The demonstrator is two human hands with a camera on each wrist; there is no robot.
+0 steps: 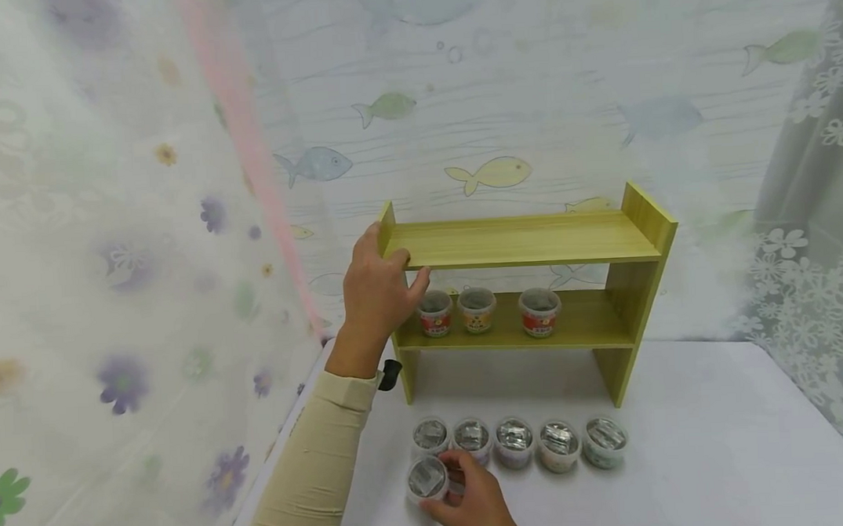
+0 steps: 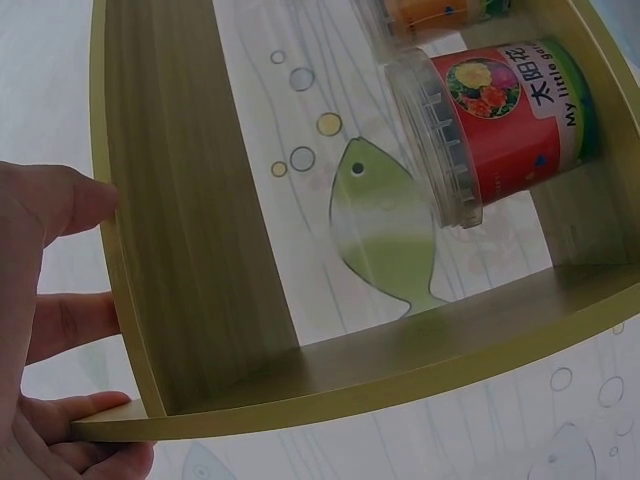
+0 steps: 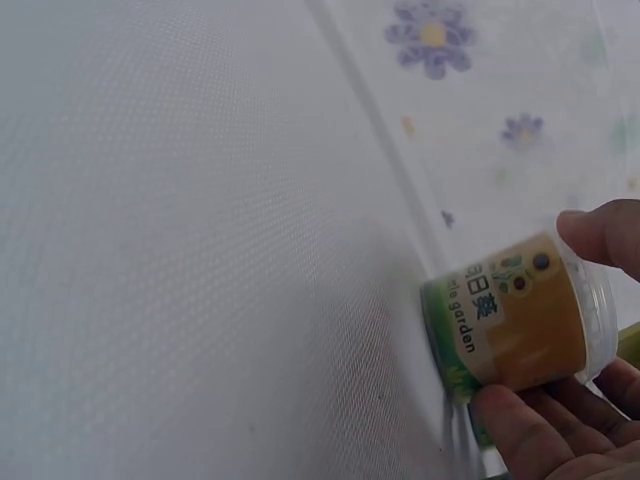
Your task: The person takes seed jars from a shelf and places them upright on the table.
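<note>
My right hand point(image 1: 472, 498) holds a small lidded plastic tub point(image 1: 427, 477) low over the front left of the white table. In the right wrist view this tub point(image 3: 510, 320) has an orange and green garden label, with thumb and fingers around it. My left hand point(image 1: 379, 292) grips the upper left corner of the yellow wooden shelf point(image 1: 519, 241); in the left wrist view its thumb point(image 2: 80, 202) lies on a board edge. Two red-labelled tubs point(image 1: 436, 323) point(image 1: 540, 319) and a yellow-orange one point(image 1: 477, 315) stand on the lower shelf board.
Several similar tubs point(image 1: 514, 443) with silvery packets under clear lids line up on the table point(image 1: 711, 415) before the shelf. A printed fish curtain point(image 1: 562, 76) hangs behind, and a flowered one point(image 1: 113, 308) hangs at left.
</note>
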